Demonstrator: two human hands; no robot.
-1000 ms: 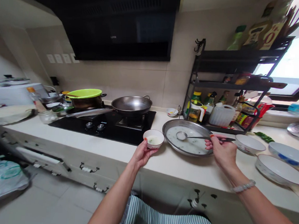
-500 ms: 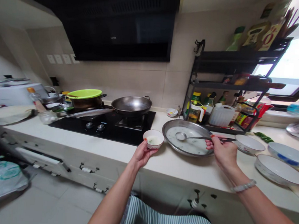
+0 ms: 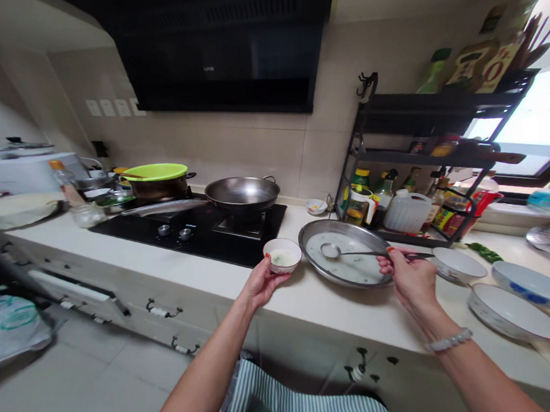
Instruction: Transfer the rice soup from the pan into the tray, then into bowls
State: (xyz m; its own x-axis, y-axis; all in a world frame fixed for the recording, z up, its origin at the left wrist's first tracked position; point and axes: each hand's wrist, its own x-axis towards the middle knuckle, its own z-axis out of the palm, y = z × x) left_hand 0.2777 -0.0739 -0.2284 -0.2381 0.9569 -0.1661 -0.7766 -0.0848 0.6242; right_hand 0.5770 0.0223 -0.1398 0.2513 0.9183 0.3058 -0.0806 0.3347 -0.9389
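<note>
My left hand [image 3: 262, 282] grips a small white bowl [image 3: 283, 256] with a dark rim, thumb at its edge. Some pale liquid with green bits lies inside it. To its right, a wide steel basin [image 3: 340, 278] rests on the counter, holding a milky liquid with green flecks. My right hand [image 3: 410, 277] is closed round the dark handle of a ladle [image 3: 331, 251]. The ladle's metal scoop is over the left part of the basin, at or just above the liquid; I cannot tell which.
White bowls [image 3: 517, 312] stand right of the basin, beside green peppers [image 3: 485, 251]. Behind is a black rack [image 3: 431, 160] of bottles. On the stove [image 3: 187, 234] sit a steel wok [image 3: 242, 195] and a pot under a lime-green basin [image 3: 156, 172]. A small dish [image 3: 316, 207] stands near the wall.
The ladle's scoop has shifted very slightly to the left over the basin. My left hand and the small bowl have stayed where they were.
</note>
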